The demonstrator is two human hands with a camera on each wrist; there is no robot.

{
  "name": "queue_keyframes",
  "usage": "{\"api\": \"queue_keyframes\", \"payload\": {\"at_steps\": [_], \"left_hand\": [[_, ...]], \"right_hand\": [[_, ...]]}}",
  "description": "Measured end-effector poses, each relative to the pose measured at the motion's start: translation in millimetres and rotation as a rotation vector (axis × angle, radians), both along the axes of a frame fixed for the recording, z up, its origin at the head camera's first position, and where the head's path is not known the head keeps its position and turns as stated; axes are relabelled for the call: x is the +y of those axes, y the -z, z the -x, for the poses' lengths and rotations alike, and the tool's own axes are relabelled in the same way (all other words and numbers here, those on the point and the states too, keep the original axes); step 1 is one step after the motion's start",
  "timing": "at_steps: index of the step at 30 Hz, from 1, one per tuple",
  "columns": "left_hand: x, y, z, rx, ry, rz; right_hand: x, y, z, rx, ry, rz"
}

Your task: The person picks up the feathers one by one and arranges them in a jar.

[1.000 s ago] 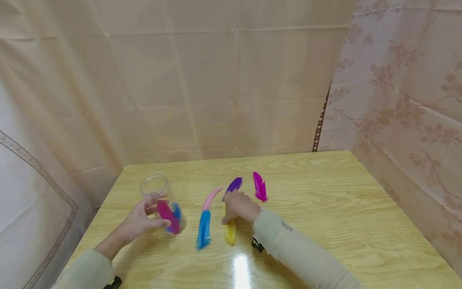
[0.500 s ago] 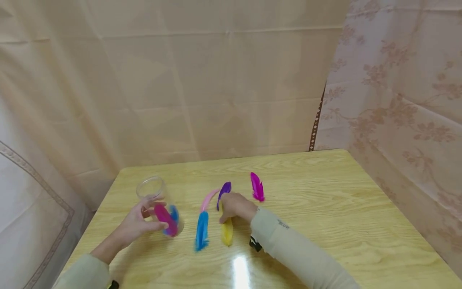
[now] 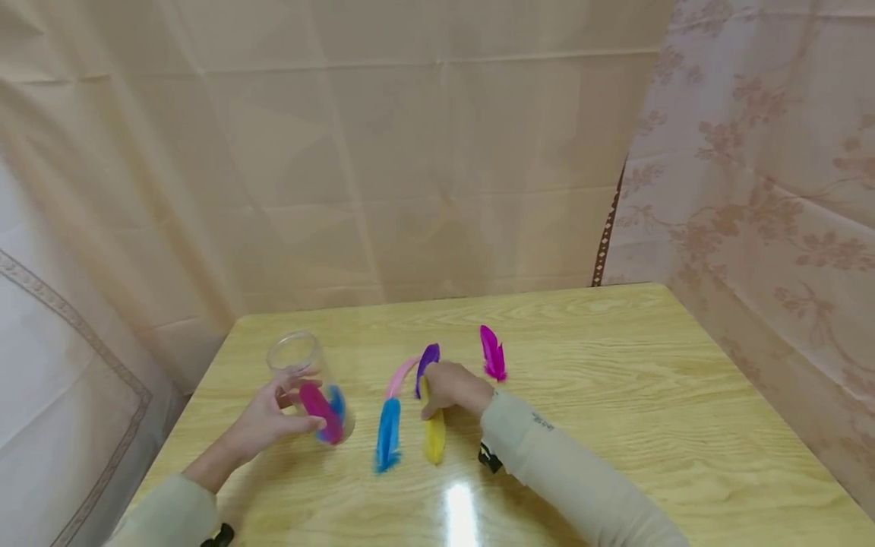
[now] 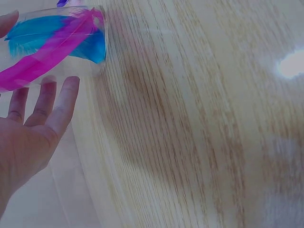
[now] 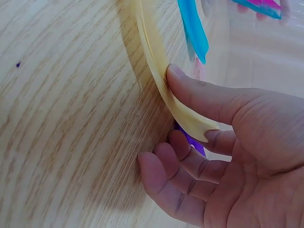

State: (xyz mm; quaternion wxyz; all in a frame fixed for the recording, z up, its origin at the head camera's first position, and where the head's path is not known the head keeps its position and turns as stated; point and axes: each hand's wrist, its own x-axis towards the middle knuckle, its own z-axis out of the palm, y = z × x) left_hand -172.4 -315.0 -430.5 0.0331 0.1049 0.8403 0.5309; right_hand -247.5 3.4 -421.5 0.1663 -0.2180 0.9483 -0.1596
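Observation:
My left hand [image 3: 266, 422] grips a clear cup [image 4: 88, 71] on the left of the table. Inside the cup lie a magenta feather [image 4: 50, 50] and a blue feather [image 4: 35, 31]. Near the table's middle, my right hand [image 3: 456, 389] pinches a yellow feather [image 5: 154, 61] between thumb and index finger; its lower part [image 3: 434, 442] shows below the hand. The other fingers [image 5: 154, 173] of that hand are bent close over the tabletop. A purple feather [image 3: 428, 362] lies just beyond the right hand, partly hidden by it.
Left of the right hand lie a loose blue feather [image 3: 388, 437] and a curved pink feather [image 3: 402, 375], end to end. Another magenta feather [image 3: 492, 354] lies farther back to the right. A beige curtain [image 3: 437, 167] hangs behind the wooden table [image 3: 615, 380].
The purple feather has shifted left and turned more upright beside the right hand, now overlapping the pink feather's tip. The left hand keeps its grip on the cup.

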Motion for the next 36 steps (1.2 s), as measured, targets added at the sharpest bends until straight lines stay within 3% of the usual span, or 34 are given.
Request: {"api": "queue_keyframes", "payload": {"at_steps": [11, 21, 29, 36], "left_hand": [[3.9, -0.8, 0.0, 0.004, -0.007, 0.027], [1.4, -2.4, -0.3, 0.004, -0.005, 0.012], [-1.5, 4.7, -1.5, 0.018, 0.003, 0.006], [-2.7, 3.4, 1.3, 0.017, 0.008, -0.005]], "right_hand": [[1.2, 3.8, -2.2, -0.045, 0.029, -0.006], [-1.5, -1.1, -0.2, -0.042, 0.048, -0.017], [-7.0, 5.5, -0.4, -0.047, 0.063, -0.048], [-7.0, 4.8, 1.0, -0.027, 0.053, -0.041]]}}
